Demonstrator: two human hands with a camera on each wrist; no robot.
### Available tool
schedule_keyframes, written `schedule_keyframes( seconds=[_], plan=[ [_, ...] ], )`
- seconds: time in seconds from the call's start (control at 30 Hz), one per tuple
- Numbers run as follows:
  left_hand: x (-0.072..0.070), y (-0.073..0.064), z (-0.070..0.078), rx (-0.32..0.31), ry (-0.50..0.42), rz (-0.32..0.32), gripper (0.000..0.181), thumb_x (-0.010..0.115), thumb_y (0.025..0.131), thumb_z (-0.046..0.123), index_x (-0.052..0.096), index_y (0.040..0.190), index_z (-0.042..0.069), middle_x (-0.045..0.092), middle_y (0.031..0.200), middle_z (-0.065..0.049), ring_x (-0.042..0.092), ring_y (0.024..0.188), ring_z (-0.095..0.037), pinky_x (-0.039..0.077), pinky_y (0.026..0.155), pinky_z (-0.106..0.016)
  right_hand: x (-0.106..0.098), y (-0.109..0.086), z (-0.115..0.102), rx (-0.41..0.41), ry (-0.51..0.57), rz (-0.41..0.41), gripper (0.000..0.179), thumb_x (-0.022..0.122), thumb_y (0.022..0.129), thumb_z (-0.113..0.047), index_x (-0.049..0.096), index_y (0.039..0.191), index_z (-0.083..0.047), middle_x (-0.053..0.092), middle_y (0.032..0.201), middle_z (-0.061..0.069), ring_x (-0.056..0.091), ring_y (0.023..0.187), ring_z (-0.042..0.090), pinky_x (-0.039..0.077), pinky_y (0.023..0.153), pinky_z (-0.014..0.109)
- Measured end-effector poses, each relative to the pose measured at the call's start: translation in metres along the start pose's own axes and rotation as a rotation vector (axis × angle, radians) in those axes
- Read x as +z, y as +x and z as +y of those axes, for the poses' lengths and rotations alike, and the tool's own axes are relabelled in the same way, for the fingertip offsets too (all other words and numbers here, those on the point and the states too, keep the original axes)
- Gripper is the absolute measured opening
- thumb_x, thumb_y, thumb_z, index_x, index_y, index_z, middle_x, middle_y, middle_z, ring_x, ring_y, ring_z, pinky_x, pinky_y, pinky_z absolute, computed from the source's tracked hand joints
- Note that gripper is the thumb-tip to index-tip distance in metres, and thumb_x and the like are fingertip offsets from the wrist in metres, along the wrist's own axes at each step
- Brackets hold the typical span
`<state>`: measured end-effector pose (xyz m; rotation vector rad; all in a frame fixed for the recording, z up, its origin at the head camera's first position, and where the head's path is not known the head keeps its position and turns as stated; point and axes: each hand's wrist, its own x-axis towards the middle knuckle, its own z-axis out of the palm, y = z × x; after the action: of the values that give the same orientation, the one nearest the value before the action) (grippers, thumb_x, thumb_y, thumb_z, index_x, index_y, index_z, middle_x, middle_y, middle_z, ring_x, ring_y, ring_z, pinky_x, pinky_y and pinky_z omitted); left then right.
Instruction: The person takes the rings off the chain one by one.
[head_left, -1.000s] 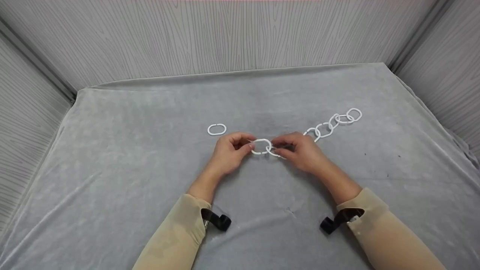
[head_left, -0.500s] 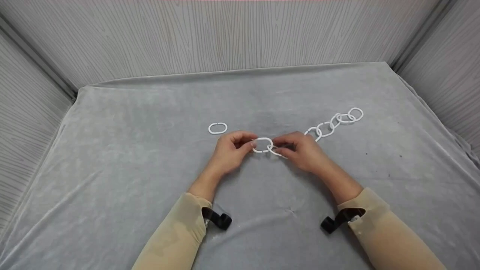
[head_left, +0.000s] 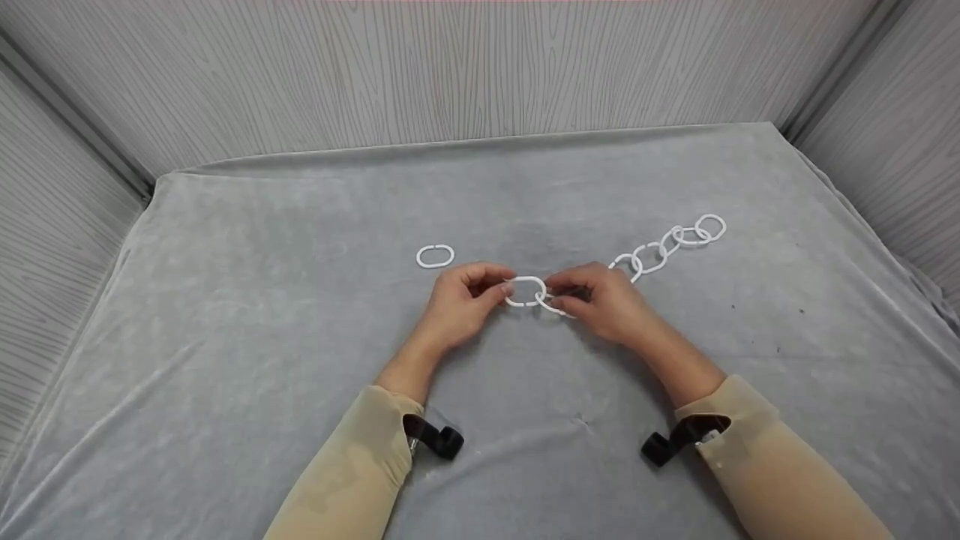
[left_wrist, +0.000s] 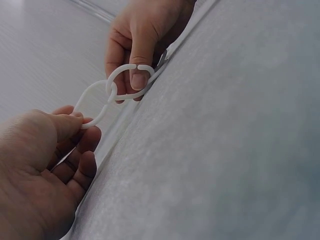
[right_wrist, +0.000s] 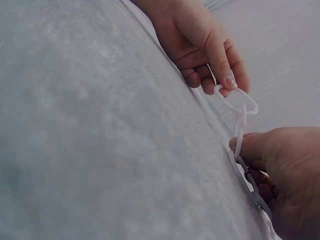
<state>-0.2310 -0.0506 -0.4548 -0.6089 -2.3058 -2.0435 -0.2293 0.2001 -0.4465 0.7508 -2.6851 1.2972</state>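
Observation:
My left hand [head_left: 463, 304] pinches a white oval link [head_left: 529, 278] between thumb and fingers, at the link's left end. That link is hooked through the end link [left_wrist: 111, 80] of a white plastic chain, which my right hand [head_left: 600, 304] pinches. A narrow gap shows in the end link in the left wrist view. From under the right hand the rest of the chain [head_left: 651, 259] runs to the back right over the cloth. Both hands are close over the cloth, a short way apart. The right fingers hide part of the chain.
One loose white oval link [head_left: 435, 256] lies on the grey cloth [head_left: 300, 300] behind the left hand. Pale wood-grain panels [head_left: 450, 75] stand at the back and on both sides. Several small dark specks dot the cloth at right.
The head view has shifted very slightly. Both hands keep their pinch on the joined links, which show almost no movement.

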Motion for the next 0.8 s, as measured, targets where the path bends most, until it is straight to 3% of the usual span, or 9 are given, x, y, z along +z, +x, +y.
schedule_keyframes(
  seconds=[0.23,0.5,0.8],
  plan=[
    [0.0,0.0002,0.0011,-0.002,0.018,-0.001,0.016,0.076,0.094,-0.001,0.078,0.109,-0.004,0.077,0.096,-0.009,0.066,0.079,-0.011,0.053,0.074,-0.022,-0.0006,-0.0005,-0.0006,0.026,-0.001,0.005,0.021,0.079,0.091,0.001,0.081,0.112,-0.003,0.078,0.097,0.005,0.071,0.092,0.02,0.055,0.084,0.03],
    [-0.0001,0.0004,0.0008,-0.002,0.031,0.001,0.015,0.075,0.095,-0.001,0.078,0.11,-0.004,0.077,0.096,-0.008,0.066,0.079,-0.011,0.054,0.074,-0.022,-0.0015,0.0002,-0.0006,0.036,0.007,-0.008,0.021,0.081,0.092,-0.002,0.081,0.113,-0.004,0.078,0.097,0.005,0.073,0.092,0.022,0.057,0.085,0.033],
    [-0.0007,0.0009,-0.003,0.008,0.117,0.011,0.015,0.076,0.094,-0.002,0.08,0.108,-0.001,0.078,0.097,-0.011,0.066,0.084,-0.013,0.051,0.077,-0.023,-0.0016,-0.0011,-0.0007,0.014,-0.037,-0.004,0.018,0.084,0.09,-0.004,0.083,0.109,-0.006,0.079,0.103,0.008,0.071,0.098,0.024,0.056,0.089,0.041]
  ],
)
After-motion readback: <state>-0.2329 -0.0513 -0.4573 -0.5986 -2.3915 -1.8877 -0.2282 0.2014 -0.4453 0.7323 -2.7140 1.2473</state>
